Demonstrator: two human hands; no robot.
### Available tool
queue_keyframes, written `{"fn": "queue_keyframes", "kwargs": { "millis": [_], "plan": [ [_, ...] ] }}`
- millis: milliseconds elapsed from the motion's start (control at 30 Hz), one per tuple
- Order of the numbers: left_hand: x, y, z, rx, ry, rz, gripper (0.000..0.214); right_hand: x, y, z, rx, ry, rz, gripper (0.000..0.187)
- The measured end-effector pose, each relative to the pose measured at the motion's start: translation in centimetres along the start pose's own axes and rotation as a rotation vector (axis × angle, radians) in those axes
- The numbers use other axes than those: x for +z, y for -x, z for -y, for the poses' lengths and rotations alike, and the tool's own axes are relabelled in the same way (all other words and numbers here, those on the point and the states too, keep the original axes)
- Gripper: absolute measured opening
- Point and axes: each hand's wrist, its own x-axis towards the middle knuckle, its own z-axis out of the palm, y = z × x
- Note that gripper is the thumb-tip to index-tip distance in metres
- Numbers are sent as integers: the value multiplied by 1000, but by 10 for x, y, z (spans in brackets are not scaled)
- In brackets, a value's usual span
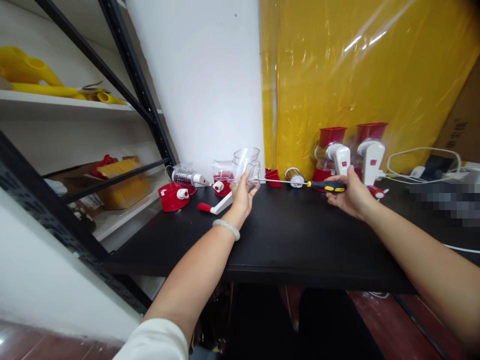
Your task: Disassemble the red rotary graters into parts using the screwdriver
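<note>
My left hand [243, 196] is closed around a clear plastic housing [246, 165], held up over the black table [285, 240]. In my right hand [350, 196] is a screwdriver [325, 186] with a black and yellow handle. Its thin metal shaft points left, and the tip reaches the clear housing. A pale bangle sits on my left wrist.
Red and white grater parts [176, 192], a metal drum [185, 177] and a white crank [219, 204] lie at the back left. Two assembled red and white units [348, 152] stand at the back right by white cables [423, 165]. Metal shelving [123, 75] is at left.
</note>
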Motion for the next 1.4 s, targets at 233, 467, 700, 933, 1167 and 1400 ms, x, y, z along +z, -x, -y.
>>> {"fn": "queue_keyframes", "kwargs": {
  "millis": [233, 467, 700, 933, 1167, 1400],
  "plan": [
    [1, -1, -2, -10, 2, -13, 38, 1, 3, 5, -73, -49, 30, 27],
    [0, -2, -1, -14, -1, -21, 44, 1, 3, 2, 36, 41, 50, 30],
    [1, -1, -1, -10, 1, -23, 47, -1, -1, 0, -95, 38, 50, 26],
    [1, 0, -1, -10, 9, -16, 46, 1, 4, 8, -104, -53, 65, 27],
    [1, 0, -1, -10, 4, -22, 43, -3, -2, -2, 14, 50, 22, 31],
    [1, 0, -1, -12, 5, -14, 41, 1, 9, 15, -76, -114, 103, 32]
  ]
}}
